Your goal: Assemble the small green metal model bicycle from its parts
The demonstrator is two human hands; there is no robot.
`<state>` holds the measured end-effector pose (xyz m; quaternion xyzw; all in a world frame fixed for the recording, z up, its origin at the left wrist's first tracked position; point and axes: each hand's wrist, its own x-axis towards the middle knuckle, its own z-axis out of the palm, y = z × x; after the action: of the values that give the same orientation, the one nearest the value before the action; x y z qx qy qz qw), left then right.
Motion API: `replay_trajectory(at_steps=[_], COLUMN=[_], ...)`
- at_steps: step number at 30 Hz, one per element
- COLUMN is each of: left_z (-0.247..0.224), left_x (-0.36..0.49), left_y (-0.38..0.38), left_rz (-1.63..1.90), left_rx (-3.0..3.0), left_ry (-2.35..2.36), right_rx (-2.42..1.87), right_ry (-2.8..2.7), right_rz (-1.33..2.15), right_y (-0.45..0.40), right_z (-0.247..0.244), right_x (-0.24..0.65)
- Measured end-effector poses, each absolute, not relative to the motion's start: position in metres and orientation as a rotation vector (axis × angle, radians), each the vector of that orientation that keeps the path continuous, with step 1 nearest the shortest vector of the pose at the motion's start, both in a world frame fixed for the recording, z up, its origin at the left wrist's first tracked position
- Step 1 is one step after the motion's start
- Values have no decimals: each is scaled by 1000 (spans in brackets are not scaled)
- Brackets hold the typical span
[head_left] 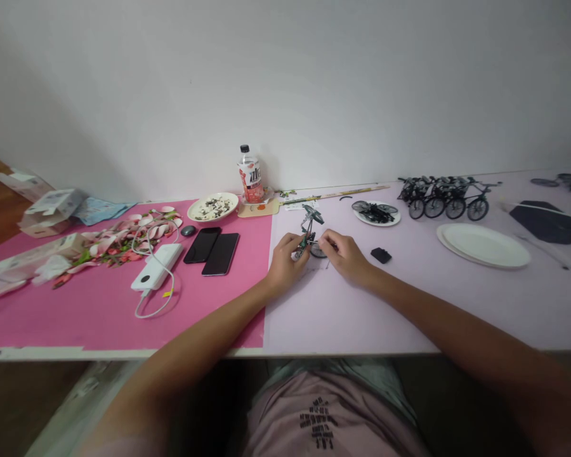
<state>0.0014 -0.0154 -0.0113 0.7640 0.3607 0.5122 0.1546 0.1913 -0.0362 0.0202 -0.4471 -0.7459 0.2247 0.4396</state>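
Observation:
A small dark-green model bicycle (313, 214) is held near the middle of the table's front half. My left hand (285, 263) is closed round its frame, fingertips pressed together. From the right, my right hand (345, 254) pinches a thin pale rod (313, 242) whose tip meets the bicycle; its far end is hidden in my fingers. One wheel (318, 249) shows between the hands, partly covered. Just right of my right hand lies a small black block-like piece (381, 255).
Several model bicycles (445, 198) stand at the back right, behind white plates (497, 246). A plate of black parts (378, 222) lies nearer. On the pink sheet are phones (221, 254), a power bank (157, 266), petals (118, 244); behind stand a bottle (251, 178) and a bowl (200, 216).

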Motion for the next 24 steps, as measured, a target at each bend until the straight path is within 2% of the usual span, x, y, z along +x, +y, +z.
replay_trajectory(at_steps=[9,18,24], left_z=[-11,-10,-11], left_x=[-1,-1,-1], left_y=[-14,-14,-12], left_rz=[1475,1509,1495], left_rx=[2147,2247,2159], left_ry=[1073,1022,1063], right_rx=[-1071,-1129,-1112], right_ry=[-1878,-1830,-1908], right_rz=[510,650,571], right_y=[-30,-30,-33], right_z=[19,14,17], right_x=[196,194,193])
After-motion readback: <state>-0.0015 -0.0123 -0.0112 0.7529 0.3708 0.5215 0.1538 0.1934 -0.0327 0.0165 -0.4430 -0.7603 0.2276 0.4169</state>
